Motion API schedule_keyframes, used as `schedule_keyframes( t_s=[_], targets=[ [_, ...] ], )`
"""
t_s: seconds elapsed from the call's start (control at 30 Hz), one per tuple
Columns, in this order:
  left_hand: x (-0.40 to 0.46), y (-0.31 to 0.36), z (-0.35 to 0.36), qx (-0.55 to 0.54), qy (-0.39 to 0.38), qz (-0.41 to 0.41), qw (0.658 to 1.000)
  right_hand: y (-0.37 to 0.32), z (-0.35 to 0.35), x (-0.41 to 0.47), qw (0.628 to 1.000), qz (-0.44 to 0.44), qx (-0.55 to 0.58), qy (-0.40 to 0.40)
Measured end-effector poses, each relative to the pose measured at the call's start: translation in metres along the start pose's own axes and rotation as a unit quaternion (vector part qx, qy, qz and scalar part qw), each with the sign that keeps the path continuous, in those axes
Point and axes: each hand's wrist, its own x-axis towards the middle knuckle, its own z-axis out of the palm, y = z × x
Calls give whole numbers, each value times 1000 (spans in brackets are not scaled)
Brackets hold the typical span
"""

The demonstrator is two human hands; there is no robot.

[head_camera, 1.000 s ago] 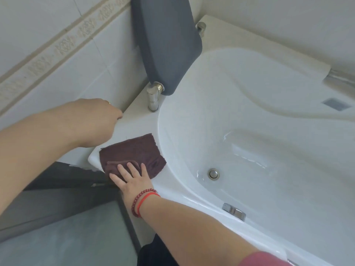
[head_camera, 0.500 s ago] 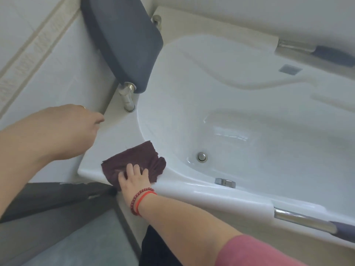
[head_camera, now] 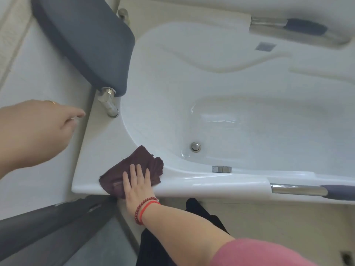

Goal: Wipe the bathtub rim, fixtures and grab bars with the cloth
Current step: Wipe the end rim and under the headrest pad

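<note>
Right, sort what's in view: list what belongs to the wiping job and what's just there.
Job:
cloth under the right hand
bathtub rim
near grab bar
far grab bar
headrest post
overflow fitting

Just there:
grey headrest
drain plug
left hand, holding nothing
wall tiles

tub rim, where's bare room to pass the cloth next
Bare rim runs between the maroon cloth and the chrome headrest post; more between cloth and near grab bar. Crowded under the grey headrest.

No legible text, label or number anywhere.
</note>
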Motion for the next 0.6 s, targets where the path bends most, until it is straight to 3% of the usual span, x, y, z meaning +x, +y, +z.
schedule_keyframes(
  t_s=[0.07,0.3,0.6],
  targets=[
    [0,4,-1,-5,9,0,1000,7,1,-2,999,5,27,38],
    [5,21,-8,-8,24,58,998,43,15,-29,997,25,49,51],
    [-1,51,6,-34,-48,107,992,27,10,-29,993,95,72,19]
  ],
)
